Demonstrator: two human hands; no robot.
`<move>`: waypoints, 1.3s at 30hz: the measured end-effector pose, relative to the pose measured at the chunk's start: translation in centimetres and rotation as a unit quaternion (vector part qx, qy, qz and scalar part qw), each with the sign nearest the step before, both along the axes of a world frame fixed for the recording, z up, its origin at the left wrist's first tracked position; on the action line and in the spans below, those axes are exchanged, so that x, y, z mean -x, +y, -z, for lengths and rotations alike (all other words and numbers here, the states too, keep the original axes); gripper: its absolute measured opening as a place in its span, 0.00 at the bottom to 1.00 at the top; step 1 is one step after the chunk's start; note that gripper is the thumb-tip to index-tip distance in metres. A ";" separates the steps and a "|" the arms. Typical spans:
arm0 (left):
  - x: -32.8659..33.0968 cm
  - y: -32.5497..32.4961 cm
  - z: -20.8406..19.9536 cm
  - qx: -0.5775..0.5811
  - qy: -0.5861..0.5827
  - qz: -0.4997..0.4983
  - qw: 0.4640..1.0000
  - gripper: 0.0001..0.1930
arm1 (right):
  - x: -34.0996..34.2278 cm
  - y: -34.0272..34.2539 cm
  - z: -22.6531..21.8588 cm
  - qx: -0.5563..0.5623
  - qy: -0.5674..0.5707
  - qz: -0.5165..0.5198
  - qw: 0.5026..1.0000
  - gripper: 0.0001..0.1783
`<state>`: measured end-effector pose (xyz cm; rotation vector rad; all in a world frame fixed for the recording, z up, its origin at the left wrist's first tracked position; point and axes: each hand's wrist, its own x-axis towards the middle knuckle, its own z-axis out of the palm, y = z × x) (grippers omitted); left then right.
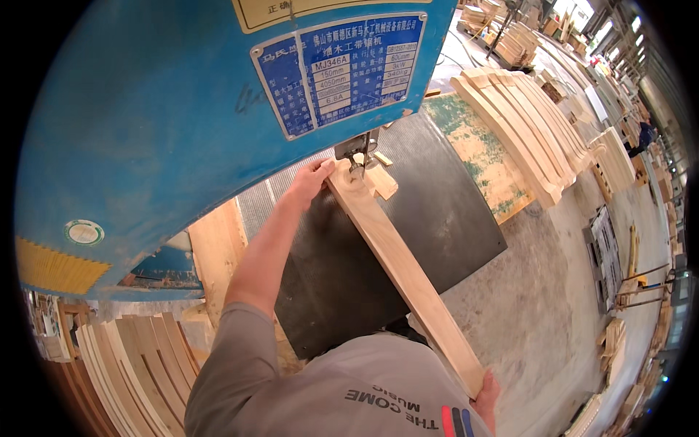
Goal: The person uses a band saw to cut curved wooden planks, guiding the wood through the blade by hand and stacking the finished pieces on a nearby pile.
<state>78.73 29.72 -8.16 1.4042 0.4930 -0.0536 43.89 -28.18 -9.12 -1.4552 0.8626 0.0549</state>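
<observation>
A long pale wooden board point(404, 266) lies slantwise across the dark table point(455, 226) of a blue bandsaw point(153, 109). Its far end touches or nearly touches the blade guide point(357, 151) under the saw's housing; the blade itself is hard to make out. My left hand point(313, 180) grips that far end from its left side, fingers bent over the edge. Down at the lower right, my right hand point(488, 399) is wrapped round the near end, partly hidden by the board and my shirt. A small wood offcut point(382, 182) lies just right of the blade guide.
Curved wooden pieces point(524, 131) lie in a row on a worn board right of the saw table. More long boards point(138, 364) are stacked at the lower left. A dark pallet-like frame point(604, 255) rests on the concrete floor. A person point(644, 137) is far off at the right.
</observation>
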 end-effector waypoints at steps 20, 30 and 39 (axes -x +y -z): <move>-3.0 2.8 1.9 -0.006 0.002 0.068 0.998 0.20 | 5.3 8.3 -1.5 0.115 0.037 -0.015 0.992 0.30; -5.1 3.1 3.0 -0.135 0.005 0.044 0.990 0.23 | 4.8 8.5 -0.3 0.193 0.027 -0.096 0.976 0.25; -1.4 4.7 0.6 -0.436 0.047 -0.052 0.897 0.22 | -1.4 6.1 0.4 0.009 -0.044 -0.096 0.994 0.17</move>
